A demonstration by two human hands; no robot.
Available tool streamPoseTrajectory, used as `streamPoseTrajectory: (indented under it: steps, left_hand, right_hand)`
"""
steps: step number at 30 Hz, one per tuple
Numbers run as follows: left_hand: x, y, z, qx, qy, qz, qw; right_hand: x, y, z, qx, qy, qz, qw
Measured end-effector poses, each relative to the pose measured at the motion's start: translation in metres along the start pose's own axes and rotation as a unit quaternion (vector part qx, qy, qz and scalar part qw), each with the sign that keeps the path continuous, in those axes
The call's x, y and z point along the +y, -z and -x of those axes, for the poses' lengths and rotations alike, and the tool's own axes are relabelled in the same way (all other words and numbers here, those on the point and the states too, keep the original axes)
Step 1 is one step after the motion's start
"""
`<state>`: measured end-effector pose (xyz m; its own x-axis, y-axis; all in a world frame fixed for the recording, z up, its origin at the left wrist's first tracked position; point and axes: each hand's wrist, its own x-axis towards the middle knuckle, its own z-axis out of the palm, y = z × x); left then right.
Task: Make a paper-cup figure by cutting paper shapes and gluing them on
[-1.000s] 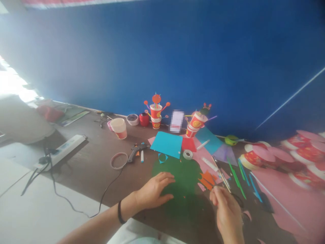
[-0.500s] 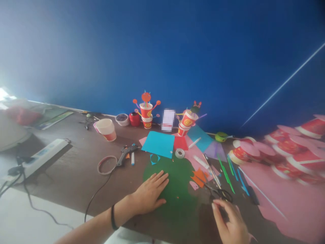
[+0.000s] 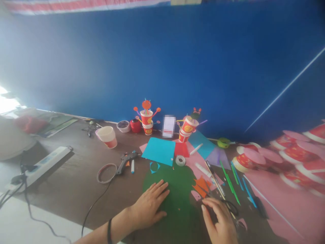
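My left hand [image 3: 149, 205] lies flat on a dark green sheet [image 3: 177, 186], its fingers stretched out and a black band round the wrist. At the sheet's right edge is my right hand [image 3: 220, 220], with thumb and forefinger bent together. Whatever might be between those fingertips is too small to make out. Black-handled scissors [image 3: 230, 205] lie just beyond it, partly covered by the hand. Near its fingertips are a small pink paper piece [image 3: 195, 195] and an orange paper scrap [image 3: 201, 186]. Another pink scrap [image 3: 242, 223] shows to the right of the hand.
Blue paper [image 3: 159, 150], a white tape roll [image 3: 180, 160] and several straws [image 3: 230, 183] lie ahead. Left of them are a glue gun [image 3: 126, 162], a paper cup [image 3: 106, 137] and a power strip [image 3: 48, 166]. Decorated cups [image 3: 147, 118] stand by the blue wall.
My right hand has moved left, onto the green sheet's edge, and a pink scrap now shows beside it. My left hand stays flat on the sheet. The view has tilted up slightly.
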<state>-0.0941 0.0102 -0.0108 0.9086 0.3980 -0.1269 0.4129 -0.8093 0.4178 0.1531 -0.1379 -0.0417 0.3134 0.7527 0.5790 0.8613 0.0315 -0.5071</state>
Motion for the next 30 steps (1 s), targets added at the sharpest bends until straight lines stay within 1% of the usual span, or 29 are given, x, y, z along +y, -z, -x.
streamPoseTrajectory:
  steps: [3,5,8,11,13,15,18,20,23,26,28,30]
  left_hand:
    - [0.003,0.0,-0.001,-0.004,0.006,-0.016,1.0]
    - [0.005,0.0,-0.002,-0.005,0.0,-0.017,1.0]
    - [0.005,0.002,-0.003,0.007,-0.009,-0.016,1.0]
    - [0.004,0.009,-0.008,0.022,-0.011,-0.024,0.999]
    - [0.005,0.018,-0.017,0.037,-0.006,-0.026,0.999]
    - [0.011,0.026,-0.033,0.052,-0.001,-0.022,0.998]
    - [0.027,0.033,-0.068,0.066,-0.036,-0.008,0.997]
    - [0.042,0.03,-0.094,0.07,-0.051,-0.008,0.996]
    - [0.064,0.022,-0.128,0.063,-0.027,-0.031,0.997]
    - [0.078,0.015,-0.148,0.04,0.004,-0.045,0.998]
    - [0.081,0.011,-0.155,0.024,0.023,-0.046,0.998]
    - [0.079,0.007,-0.16,0.021,0.045,-0.05,0.997]
  right_hand:
    - [0.002,0.01,0.001,-0.006,-0.042,0.008,0.999]
    - [0.009,0.02,0.004,-0.013,-0.065,0.039,0.997]
    - [0.024,0.034,0.01,-0.019,-0.083,0.09,0.992]
    - [0.033,0.044,0.015,-0.047,-0.094,0.134,0.985]
    - [0.035,0.048,0.015,-0.067,-0.101,0.158,0.98]
    - [0.034,0.049,0.015,-0.083,-0.105,0.179,0.975]
    - [0.034,0.049,0.013,-0.118,-0.11,0.214,0.963]
    - [0.034,0.049,0.013,-0.143,-0.118,0.241,0.953]
    - [0.035,0.049,0.015,-0.156,-0.107,0.262,0.946]
    - [0.038,0.047,0.018,-0.144,-0.081,0.265,0.95]
    - [0.041,0.044,0.019,-0.131,-0.07,0.262,0.954]
    - [0.046,0.041,0.021,-0.121,-0.06,0.256,0.957]
